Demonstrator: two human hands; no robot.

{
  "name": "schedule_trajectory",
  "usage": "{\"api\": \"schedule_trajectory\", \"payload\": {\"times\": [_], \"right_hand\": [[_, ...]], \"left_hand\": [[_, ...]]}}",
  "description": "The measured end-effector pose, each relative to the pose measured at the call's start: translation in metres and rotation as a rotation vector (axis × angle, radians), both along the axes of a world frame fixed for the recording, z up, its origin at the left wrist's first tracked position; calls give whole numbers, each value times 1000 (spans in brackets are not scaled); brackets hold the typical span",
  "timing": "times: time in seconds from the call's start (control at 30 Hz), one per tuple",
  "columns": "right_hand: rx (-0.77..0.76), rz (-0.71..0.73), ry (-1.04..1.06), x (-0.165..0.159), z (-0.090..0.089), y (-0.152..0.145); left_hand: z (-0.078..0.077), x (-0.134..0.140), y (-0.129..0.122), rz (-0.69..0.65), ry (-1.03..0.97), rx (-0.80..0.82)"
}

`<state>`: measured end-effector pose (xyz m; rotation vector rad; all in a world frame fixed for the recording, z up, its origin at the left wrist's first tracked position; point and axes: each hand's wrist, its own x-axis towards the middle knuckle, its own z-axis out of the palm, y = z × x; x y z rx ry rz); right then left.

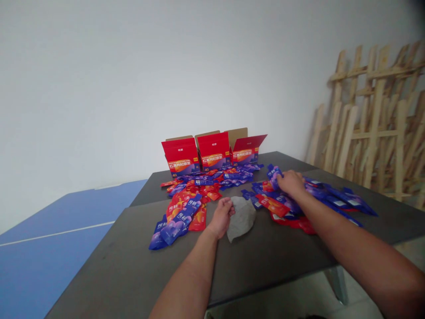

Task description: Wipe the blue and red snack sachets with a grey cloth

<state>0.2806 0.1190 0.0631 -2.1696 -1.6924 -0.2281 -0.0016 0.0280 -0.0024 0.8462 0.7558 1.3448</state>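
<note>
One blue pouch (273, 176), glossy, with pale print and some purple pattern, is in the right hand (291, 182), whose fingers are closed on its edge, over the right pile (292, 207) of blue and red pouches. The left hand (222, 217) is curled almost to a fist and pinches the edge of a grey cloth (243, 216), thin-looking and pointed at its lower corner, above the dark table (252, 266). Behind stand three red boxes (214, 155) with flaps raised; their inside is hidden. Before them, more pouches (229, 178) lie mixed.
</note>
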Motion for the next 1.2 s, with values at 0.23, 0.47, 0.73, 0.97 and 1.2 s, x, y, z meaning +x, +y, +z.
{"api": "schedule_trajectory", "payload": {"times": [0.23,0.47,0.73,0.97,1.2], "right_hand": [[-206,-126,9,30,-13,8],[-228,-89,-61,27,-17,13],[-153,302,-170,-25,6,41],[-183,574,-111,-111,-21,92],[-216,567,-67,-161,-43,132]], "left_hand": [[0,1,-1,-17,21,7],[-4,1,2,-21,44,7],[-4,2,-2,-20,84,-5],[-5,5,-8,-17,177,30],[-3,8,-13,-12,233,33]]}}
